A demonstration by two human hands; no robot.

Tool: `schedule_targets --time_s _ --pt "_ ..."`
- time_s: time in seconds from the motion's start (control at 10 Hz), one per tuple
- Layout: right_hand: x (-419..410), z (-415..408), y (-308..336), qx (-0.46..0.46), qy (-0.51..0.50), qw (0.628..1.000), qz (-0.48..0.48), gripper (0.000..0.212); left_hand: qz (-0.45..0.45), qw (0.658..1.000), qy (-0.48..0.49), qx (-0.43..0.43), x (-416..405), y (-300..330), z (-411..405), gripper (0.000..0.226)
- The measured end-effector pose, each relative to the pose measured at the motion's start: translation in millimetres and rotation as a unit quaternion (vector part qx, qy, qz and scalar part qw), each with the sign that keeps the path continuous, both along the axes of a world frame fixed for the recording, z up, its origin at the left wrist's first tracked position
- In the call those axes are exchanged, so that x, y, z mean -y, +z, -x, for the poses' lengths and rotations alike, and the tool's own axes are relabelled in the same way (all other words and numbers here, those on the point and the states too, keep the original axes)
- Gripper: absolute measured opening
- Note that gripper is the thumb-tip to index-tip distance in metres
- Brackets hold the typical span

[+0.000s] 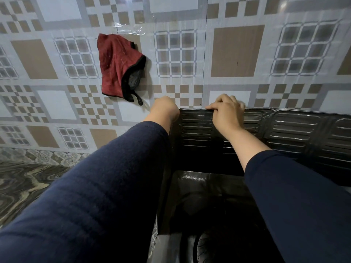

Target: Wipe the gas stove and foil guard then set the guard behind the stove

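- The foil guard (296, 133) stands upright against the tiled wall (237, 50), its ribbed, dark and shiny panels running from the middle of the view off to the right edge.
- A side panel of the guard folds forward at the left corner and runs down toward the viewer beside the stove.
- The right hand (227, 112) is on the guard's top edge near that left corner, fingers curled over the rim and pinching it; the knuckles face the viewer.
- The left hand (164, 109) is at the guard's left corner, closed into a loose fist at the top of the corner; its fingers are turned away, so I cannot tell whether they actually hold the foil.
- Both hands are near each other along the same top edge, the guard hanging below and between them.
- Both arms wear dark blue sleeves (98, 196), pushed back from the wrists.
- The gas stove (199, 202) lies below the guard, black and glossy, with part of a round burner (204, 247) visible at the bottom.
- A red cloth (115, 67) with a black edge hangs on the wall, up and to the left of the left hand, apart from it.
- A marbled counter (24, 185) shows at lower left.
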State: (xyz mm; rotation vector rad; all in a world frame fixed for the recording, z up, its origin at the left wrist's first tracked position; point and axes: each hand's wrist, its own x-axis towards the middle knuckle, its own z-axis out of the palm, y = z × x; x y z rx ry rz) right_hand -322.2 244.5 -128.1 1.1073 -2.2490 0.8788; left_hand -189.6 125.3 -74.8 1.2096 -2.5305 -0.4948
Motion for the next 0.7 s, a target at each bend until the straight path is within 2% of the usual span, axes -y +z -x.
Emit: schedule_targets --time_s 0.3,0.4,0.5,0.6,0.7 --pt "-7 -11 1 -0.041 -0.005 0.998 -0.048 0.044 -0.017 0.999 -0.004 -0.031 -5 2 -12 0.025" --pt "-7 -14 1 -0.041 -0.011 0.998 -0.054 0.045 -0.014 1.0 -0.012 -0.018 -13 5 -17 0.014" --pt "-12 -18 0 -0.036 -0.013 0.998 -0.053 0.044 0.005 1.0 -0.018 0.001 -26 9 -21 0.03" --pt "-21 -38 7 -0.015 0.019 0.999 -0.047 0.039 0.015 0.999 -0.015 -0.026 -41 17 -27 0.046" --pt "-59 -69 2 0.014 0.09 0.994 -0.066 0.032 0.054 0.99 -0.064 -0.112 -76 13 -56 0.044"
